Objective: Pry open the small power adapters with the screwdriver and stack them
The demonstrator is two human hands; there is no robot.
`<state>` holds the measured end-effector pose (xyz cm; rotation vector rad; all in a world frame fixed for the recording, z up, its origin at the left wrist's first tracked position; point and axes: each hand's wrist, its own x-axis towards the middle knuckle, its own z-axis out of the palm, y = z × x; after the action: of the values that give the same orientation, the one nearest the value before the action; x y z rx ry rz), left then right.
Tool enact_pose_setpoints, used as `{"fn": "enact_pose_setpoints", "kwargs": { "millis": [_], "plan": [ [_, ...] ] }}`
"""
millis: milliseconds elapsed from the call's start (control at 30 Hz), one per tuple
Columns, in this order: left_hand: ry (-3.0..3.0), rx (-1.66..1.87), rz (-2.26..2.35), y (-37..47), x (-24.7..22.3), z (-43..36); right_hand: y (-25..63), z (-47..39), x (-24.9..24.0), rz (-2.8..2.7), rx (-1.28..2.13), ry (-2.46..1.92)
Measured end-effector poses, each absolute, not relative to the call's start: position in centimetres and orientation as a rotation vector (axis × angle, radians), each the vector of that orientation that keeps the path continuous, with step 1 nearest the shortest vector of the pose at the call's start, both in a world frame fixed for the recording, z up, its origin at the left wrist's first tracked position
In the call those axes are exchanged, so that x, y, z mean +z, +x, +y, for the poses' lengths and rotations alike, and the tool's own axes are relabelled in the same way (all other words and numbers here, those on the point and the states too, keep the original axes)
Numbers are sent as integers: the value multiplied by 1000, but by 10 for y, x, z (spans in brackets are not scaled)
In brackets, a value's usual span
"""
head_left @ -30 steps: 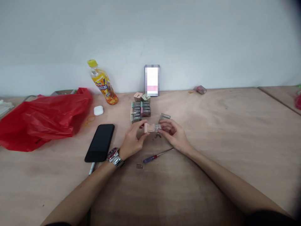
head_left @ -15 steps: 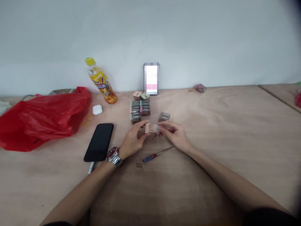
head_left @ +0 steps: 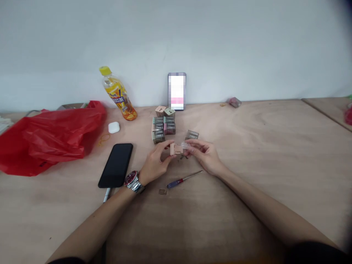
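My left hand (head_left: 156,161), with a watch (head_left: 134,181) on its wrist, grips a small pink plastic piece (head_left: 176,149) between thumb and fingers. At the right end of that piece, my right hand (head_left: 206,156) pinches a small clear plastic part (head_left: 185,146). Whether the two parts touch is too small to tell. Small dark bits (head_left: 183,157) lie under the hands. Nearer me is a screwdriver (head_left: 184,180) with a blue and red handle, and beside it a small brownish flat piece (head_left: 162,191). A smoky clear case (head_left: 191,135) sits just beyond my right hand.
Several small cases (head_left: 164,128) stand together before a lit phone (head_left: 176,91) leaning on the wall. To the left are a bottle (head_left: 119,96), a white earbud case (head_left: 113,127), a dark phone (head_left: 116,165) and a red bag (head_left: 55,137). A pinkish case (head_left: 234,102) lies far right.
The clear part in my right hand has shifted and tilted at the end of the pink piece, and more of the pink piece shows. My left hand has barely moved.
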<state>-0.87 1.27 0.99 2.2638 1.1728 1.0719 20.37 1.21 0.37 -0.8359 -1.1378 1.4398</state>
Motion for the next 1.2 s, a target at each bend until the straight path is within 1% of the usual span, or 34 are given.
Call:
{"fn": "enact_pose_setpoints", "kwargs": {
  "millis": [167, 300, 567, 767, 1033, 1200],
  "plan": [
    [2275, 1057, 1172, -9, 9, 13, 208, 12, 4, -983, 1627, -740],
    [2276, 1065, 1164, -10, 9, 13, 208, 13, 5, -956, 1667, -721],
    [2311, 1055, 1160, -10, 9, 13, 201, 13, 6, -951, 1557, -852],
    [2339, 1049, 1160, -10, 9, 13, 202, 15, -1, -1105, 1445, -879],
    [2338, 1055, 1173, -9, 8, 13, 204, 14, -3, -1156, 1469, -860],
    [2351, 1064, 1163, -10, 8, 12, 206, 15, -1, -1235, 1394, -893]
  ]
}}
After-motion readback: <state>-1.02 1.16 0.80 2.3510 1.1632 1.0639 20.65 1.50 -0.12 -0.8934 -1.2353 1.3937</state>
